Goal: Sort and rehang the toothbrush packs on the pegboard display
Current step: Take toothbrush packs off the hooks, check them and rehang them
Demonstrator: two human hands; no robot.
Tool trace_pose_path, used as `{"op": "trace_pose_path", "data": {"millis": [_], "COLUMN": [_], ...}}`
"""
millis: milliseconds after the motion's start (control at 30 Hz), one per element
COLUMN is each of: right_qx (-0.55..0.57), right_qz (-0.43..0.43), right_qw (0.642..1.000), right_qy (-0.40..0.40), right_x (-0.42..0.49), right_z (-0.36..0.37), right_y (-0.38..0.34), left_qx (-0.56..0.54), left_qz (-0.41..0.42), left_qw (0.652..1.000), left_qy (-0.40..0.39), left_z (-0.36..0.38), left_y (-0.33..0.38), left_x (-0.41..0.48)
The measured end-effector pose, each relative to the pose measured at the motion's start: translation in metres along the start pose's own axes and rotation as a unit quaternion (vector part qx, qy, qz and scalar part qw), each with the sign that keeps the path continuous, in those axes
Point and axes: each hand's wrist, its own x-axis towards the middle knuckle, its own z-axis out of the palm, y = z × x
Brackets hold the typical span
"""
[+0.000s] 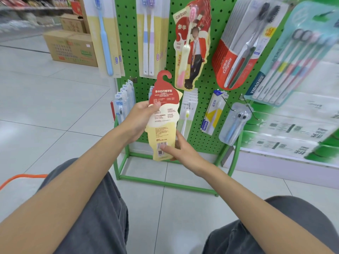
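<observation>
I hold an ice-cream-shaped toothbrush pack [163, 114] with a red top, a cream bottom and a hook-shaped hanger, its printed back facing me, in front of the green pegboard [207, 99]. My left hand [141, 120] grips its left edge near the red part, thumb on the card. My right hand [178, 150] pinches its lower end by the barcode. A matching pack [192, 46] hangs on the board above, face out.
More packs hang on the board: a blue brush [105, 35], a two-brush pack [148, 37], a red Colgate pack [242, 46], a multi-brush pack [297, 57], small packs low down. Cardboard boxes [71, 46] stand on the floor at left. My knees sit below the green stand frame [165, 182].
</observation>
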Motion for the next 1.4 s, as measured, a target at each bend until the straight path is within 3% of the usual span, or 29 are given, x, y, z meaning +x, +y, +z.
{"op": "trace_pose_path", "data": {"millis": [333, 433, 667, 1000, 1133, 1400], "right_qx": [-0.009, 0.038, 0.004, 0.167, 0.129, 0.117], "right_qz": [0.036, 0.037, 0.051, 0.041, 0.036, 0.059], "right_qw": [0.999, 0.999, 0.999, 0.981, 0.983, 0.984], "right_qy": [-0.018, 0.01, 0.005, 0.09, 0.127, 0.118], "right_x": [0.0, 0.003, 0.004, 0.007, 0.005, 0.004], "right_z": [0.002, -0.005, -0.012, -0.036, -0.054, -0.055], "right_y": [0.004, -0.001, -0.006, -0.016, -0.021, -0.024], "left_qx": [0.003, -0.001, 0.018, 0.091, 0.11, 0.172], "left_qz": [-0.017, -0.028, -0.061, -0.141, -0.145, -0.132], "left_qw": [1.0, 1.0, 0.998, 0.981, 0.976, 0.969], "left_qy": [0.022, 0.007, -0.009, -0.101, -0.124, -0.114], "left_z": [0.002, 0.004, 0.008, 0.012, 0.014, 0.019], "left_y": [0.001, 0.0, -0.003, -0.007, -0.009, -0.01], "left_x": [-0.003, -0.005, -0.005, -0.011, -0.013, -0.015]}}
